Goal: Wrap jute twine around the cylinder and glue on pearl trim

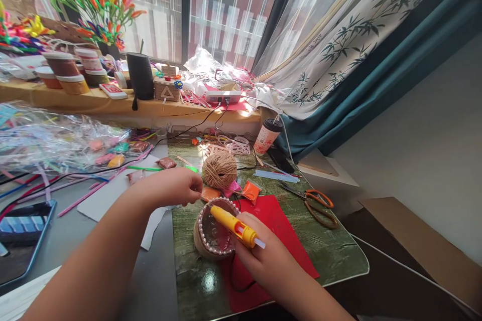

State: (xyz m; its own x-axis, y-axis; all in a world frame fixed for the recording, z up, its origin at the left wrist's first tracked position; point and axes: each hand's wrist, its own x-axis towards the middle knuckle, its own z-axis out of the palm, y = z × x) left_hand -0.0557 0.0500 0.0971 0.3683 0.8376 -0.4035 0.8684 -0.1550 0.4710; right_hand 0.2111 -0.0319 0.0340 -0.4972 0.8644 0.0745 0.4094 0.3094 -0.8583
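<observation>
My right hand [259,246] is wrapped round a yellow hot glue gun [229,221], with a clear glue stick poking out of its rear end. The gun's nozzle points at the far part of the rim of a round jar [203,242]. Pink-white beads line that rim, and the outside looks tan. My left hand [184,185] is held above and just left of the jar, its fingers pinched together; what they hold, if anything, I cannot make out. Behind the jar sits a ball of twine [219,170], from which a strand runs toward an orange packet [251,191].
Beneath the jar's right side lies a red sheet [278,230]. Orange-handled scissors [318,203] rest near the table's right edge. A paper cup [268,136] stands leaning at the back, beside pale blue glue sticks [276,176]. Plastic bags [56,135] crowd the left.
</observation>
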